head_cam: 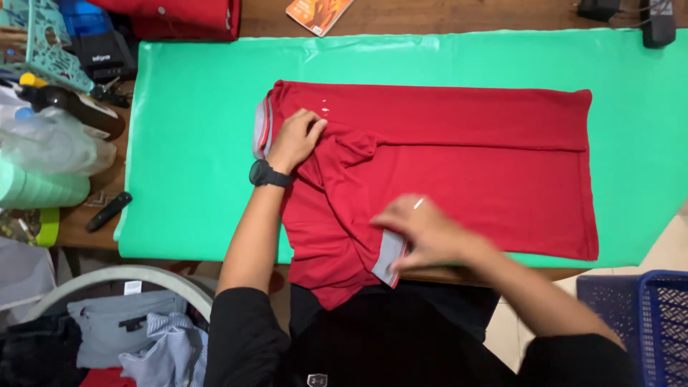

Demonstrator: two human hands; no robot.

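Note:
A red polo shirt (466, 158) lies spread on a green cloth (193, 143) that covers the table. Its far side is folded in along a straight crease. My left hand (295, 140), with a black watch on the wrist, presses down on the shirt near the grey-trimmed collar (261, 129). My right hand (423, 233) grips the near sleeve at its grey cuff (389, 256), close to the table's front edge. The hand looks blurred.
Another red garment (179, 16) lies at the far left corner, an orange packet (319, 13) beside it. Bottles, plastic bags and a black marker (107, 211) crowd the left. A blue basket (645, 322) stands at the lower right, a clothes pile (136, 337) at the lower left.

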